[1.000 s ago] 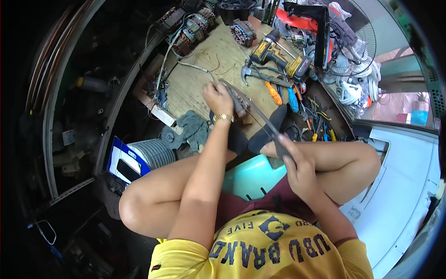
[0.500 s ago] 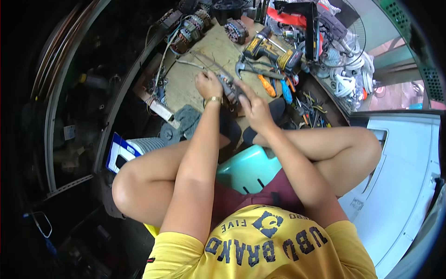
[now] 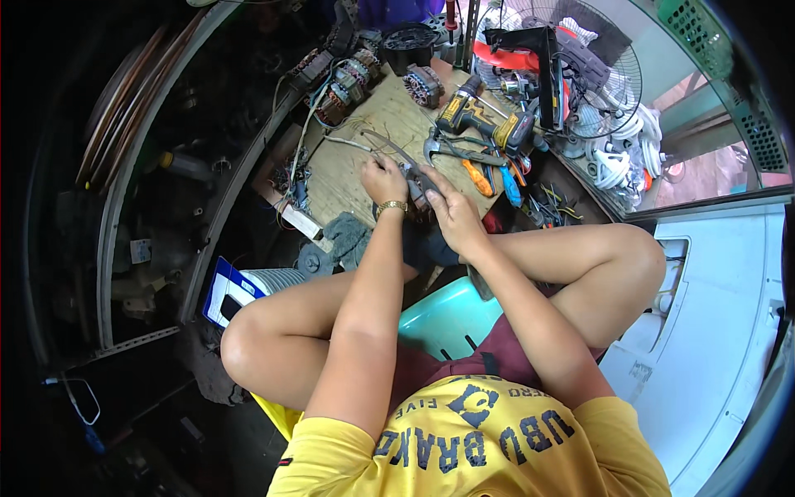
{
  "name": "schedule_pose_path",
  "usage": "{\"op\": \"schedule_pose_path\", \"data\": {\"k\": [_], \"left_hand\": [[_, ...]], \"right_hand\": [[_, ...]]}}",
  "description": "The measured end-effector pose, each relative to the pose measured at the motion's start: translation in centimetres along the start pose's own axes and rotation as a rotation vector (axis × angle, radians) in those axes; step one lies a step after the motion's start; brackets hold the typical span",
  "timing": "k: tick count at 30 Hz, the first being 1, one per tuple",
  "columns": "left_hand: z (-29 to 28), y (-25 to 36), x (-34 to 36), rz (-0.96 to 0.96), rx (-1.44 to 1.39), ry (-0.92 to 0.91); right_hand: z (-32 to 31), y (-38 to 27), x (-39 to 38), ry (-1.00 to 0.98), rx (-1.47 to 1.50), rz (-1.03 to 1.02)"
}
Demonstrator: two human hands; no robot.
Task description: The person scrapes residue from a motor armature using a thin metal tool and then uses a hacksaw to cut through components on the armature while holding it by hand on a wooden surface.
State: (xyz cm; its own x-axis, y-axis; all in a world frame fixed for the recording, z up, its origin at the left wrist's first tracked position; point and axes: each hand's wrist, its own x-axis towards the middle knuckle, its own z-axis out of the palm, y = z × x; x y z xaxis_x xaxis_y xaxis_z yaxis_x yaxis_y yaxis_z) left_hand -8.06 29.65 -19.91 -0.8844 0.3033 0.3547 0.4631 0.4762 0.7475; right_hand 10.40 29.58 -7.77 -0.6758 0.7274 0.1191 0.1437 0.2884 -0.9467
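Observation:
Over the wooden board [image 3: 344,178], my right hand [image 3: 455,215] is wrapped round the dark handle of a long, narrow greyish tool [image 3: 396,147]. Its thin end points away to the far left; its exact kind is unclear. My left hand [image 3: 383,180] is curled closed just left of it, and its fingers hide whatever is in them. Between and below both hands sits a motor part [image 3: 416,192], partly covered by the right hand. A pale cable [image 3: 346,143] runs along the board toward my left hand.
At the board's far right lie a yellow-black cordless drill [image 3: 489,116], a hammer [image 3: 460,151] and orange- and blue-handled screwdrivers [image 3: 510,186]. Copper-wound stators [image 3: 348,87] line the far left. White coiled cords [image 3: 613,161] and a fan guard are at right. A grey cloth [image 3: 346,240] lies left.
The whole view has shifted slightly. Both hands stay close together at the motor part, my right still on the tool's handle and my left still curled.

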Motion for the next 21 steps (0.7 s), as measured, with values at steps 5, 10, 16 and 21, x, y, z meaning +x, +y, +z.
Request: {"op": "schedule_pose_path", "data": {"k": [5, 10, 16, 21], "left_hand": [[-0.3, -0.4, 0.8, -0.02, -0.027, -0.027], [-0.2, -0.8, -0.6, -0.035, -0.07, -0.061], [1.5, 1.1, 2.1, -0.078, -0.149, -0.028], [0.7, -0.1, 0.8, -0.015, -0.105, -0.049]], "right_hand": [[-2.4, -4.2, -2.4, -0.021, -0.05, 0.045], [-7.1, -7.1, -6.5, -0.137, -0.185, 0.058], [1.4, 2.6, 4.5, 0.049, -0.082, -0.208], [-2.0, -0.6, 1.1, -0.061, -0.09, -0.002]]}}
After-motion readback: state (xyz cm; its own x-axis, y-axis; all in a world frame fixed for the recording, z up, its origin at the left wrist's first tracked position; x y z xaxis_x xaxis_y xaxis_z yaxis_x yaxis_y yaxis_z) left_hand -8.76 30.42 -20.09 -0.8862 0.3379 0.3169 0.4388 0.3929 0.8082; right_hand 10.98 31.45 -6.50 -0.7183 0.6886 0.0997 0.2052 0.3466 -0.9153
